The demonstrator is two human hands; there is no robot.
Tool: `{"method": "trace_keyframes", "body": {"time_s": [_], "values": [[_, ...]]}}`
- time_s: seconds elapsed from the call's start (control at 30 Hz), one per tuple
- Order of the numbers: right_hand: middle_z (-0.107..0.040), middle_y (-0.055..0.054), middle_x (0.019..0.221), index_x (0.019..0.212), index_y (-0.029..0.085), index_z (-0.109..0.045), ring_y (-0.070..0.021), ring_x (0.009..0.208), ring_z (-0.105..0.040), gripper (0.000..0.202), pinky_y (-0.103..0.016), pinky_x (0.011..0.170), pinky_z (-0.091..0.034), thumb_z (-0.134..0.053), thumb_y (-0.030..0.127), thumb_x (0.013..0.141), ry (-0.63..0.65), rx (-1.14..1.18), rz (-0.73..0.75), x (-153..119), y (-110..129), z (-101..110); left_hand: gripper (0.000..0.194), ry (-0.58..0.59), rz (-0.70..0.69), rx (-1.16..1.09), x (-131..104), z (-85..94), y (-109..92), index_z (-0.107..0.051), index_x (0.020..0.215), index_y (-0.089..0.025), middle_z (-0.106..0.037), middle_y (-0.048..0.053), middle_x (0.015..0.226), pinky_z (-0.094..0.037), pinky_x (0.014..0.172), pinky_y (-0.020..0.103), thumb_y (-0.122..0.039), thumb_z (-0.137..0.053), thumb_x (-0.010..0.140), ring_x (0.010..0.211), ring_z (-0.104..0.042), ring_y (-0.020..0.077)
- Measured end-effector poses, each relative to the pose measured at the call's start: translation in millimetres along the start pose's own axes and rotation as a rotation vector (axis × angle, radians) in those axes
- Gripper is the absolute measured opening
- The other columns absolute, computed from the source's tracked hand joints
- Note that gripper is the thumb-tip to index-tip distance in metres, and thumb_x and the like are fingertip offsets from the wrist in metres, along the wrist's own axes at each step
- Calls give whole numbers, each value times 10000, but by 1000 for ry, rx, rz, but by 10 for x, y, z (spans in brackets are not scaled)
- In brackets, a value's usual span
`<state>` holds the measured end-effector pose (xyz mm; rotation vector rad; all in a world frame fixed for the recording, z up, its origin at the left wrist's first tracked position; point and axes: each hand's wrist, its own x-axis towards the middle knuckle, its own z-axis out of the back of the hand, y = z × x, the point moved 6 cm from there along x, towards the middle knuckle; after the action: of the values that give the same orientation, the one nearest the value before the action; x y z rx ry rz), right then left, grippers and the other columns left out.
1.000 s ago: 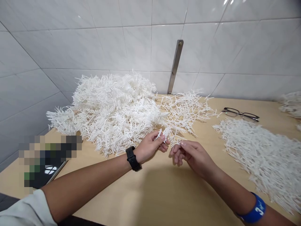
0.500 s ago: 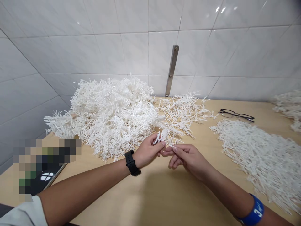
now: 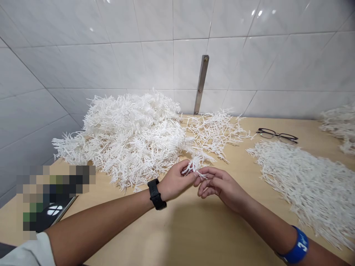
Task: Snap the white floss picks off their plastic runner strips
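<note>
My left hand (image 3: 176, 180), with a black band on the wrist, pinches a small bunch of white branched strands (image 3: 190, 167) between thumb and fingers. Close against its thumb tip is my right hand (image 3: 219, 184), whose curled fingers and thumb close around the thin strand ends. The exact contact there is partly hidden by the fingers. Behind both hands, a tall tangled heap of white branched pieces (image 3: 133, 136) covers the left of the table. A thinner, looser spread of white strands (image 3: 216, 129) lies to its right.
A flat layer of white pieces (image 3: 302, 184) stretches along the right, with more white pieces (image 3: 340, 125) at the far right edge. Eyeglasses (image 3: 277, 135) lie behind that layer. At left is a dark phone-like device (image 3: 57, 210), partly pixelated. A metal bar (image 3: 201, 85) is fixed to the tiled wall.
My right fingers have moved slightly left and curled closer against the left thumb. The strand ends now show between the two hands. The heaps look unchanged.
</note>
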<state>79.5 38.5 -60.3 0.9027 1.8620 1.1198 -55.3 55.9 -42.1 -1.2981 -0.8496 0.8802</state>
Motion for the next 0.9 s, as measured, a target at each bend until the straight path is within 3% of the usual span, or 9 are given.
{"method": "trace_keyframes", "body": {"time_s": [0.23, 0.37, 0.47, 0.57, 0.7, 0.9], "values": [[-615, -30, 769, 920, 171, -571, -132, 621, -607, 285, -249, 551, -489, -613, 435, 821, 15, 211, -71, 2, -42, -11, 246, 14, -14, 79, -29, -67, -48, -487, 779, -172, -452, -39, 656, -308, 578, 233, -378, -596, 857, 600, -368, 95], [-477, 47, 619, 822, 182, -494, -54, 446, -399, 364, -161, 387, -258, -588, 532, 853, -43, 99, -149, -37, -82, -62, 249, 26, -22, 140, -31, -69, -20, -471, 739, -172, -403, -47, 648, -304, 582, 230, -357, -608, 834, 607, -344, 93], [-339, 94, 546, 753, 202, -420, -38, 407, -223, 470, -172, 377, -127, -549, 646, 839, -23, -72, -186, -76, -96, -111, 254, 41, -38, 180, -36, -76, -25, -443, 721, -176, -385, -50, 652, -294, 575, 225, -348, -594, 831, 610, -332, 91], [-309, 92, 522, 676, 208, -380, -48, 427, -217, 546, -200, 399, -150, -561, 712, 780, -6, -293, -135, -77, -65, -114, 230, 100, -53, 214, -53, -112, -50, -423, 714, -178, -387, -48, 655, -281, 564, 223, -313, -566, 835, 607, -326, 90], [-307, 64, 531, 588, 193, -390, -68, 497, -265, 562, -234, 463, -185, -599, 688, 754, -3, -565, 20, -55, 33, -96, 192, 221, -57, 209, -73, -144, -96, -409, 716, -184, -380, -47, 654, -275, 560, 227, -250, -572, 793, 601, -316, 92], [-355, 57, 517, 604, 191, -414, -71, 472, -277, 543, -241, 454, -189, -525, 671, 831, 129, -544, 31, -60, 14, -106, 265, 338, -35, 67, -60, -102, -125, -489, 793, -172, -420, -16, 721, -314, 630, 253, -426, -537, 850, 675, -369, 123]]}}
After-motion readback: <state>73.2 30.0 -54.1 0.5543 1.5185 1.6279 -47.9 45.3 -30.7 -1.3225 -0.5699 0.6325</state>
